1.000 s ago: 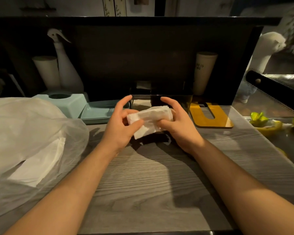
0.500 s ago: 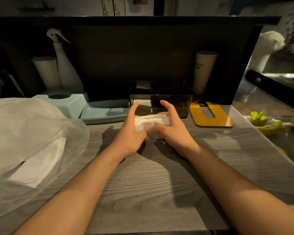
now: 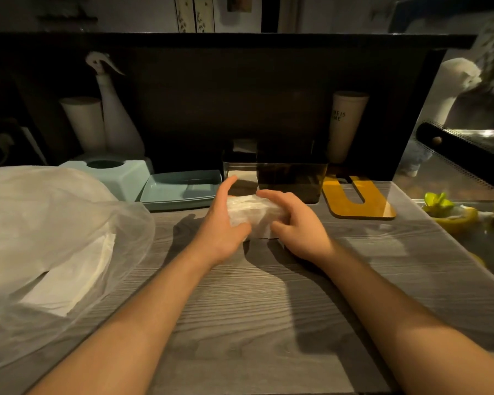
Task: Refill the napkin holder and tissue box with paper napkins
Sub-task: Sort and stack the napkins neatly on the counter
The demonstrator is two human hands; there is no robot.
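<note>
A wad of white paper napkins (image 3: 254, 216) stands on the grey wooden counter between my two hands. My left hand (image 3: 221, 223) holds its left end, thumb across the front. My right hand (image 3: 294, 223) holds the right end, fingers curved over the top. Just behind them is the dark see-through napkin holder (image 3: 285, 178), with a bit of white paper showing at its back left. A light blue tissue box (image 3: 117, 175) with a round hole on top sits at the back left, and its light blue lid or tray (image 3: 180, 189) lies beside it.
A big clear plastic bag (image 3: 54, 238) with more white napkins fills the left side. A yellow U-shaped board (image 3: 357, 199) lies right of the holder. A spray bottle (image 3: 117, 115) and cups stand against the dark back panel. Lemon pieces (image 3: 454, 215) lie at right.
Both hands have carried the napkins away from me and down onto the counter, close to the front of the holder. The wad looks more squeezed together.
</note>
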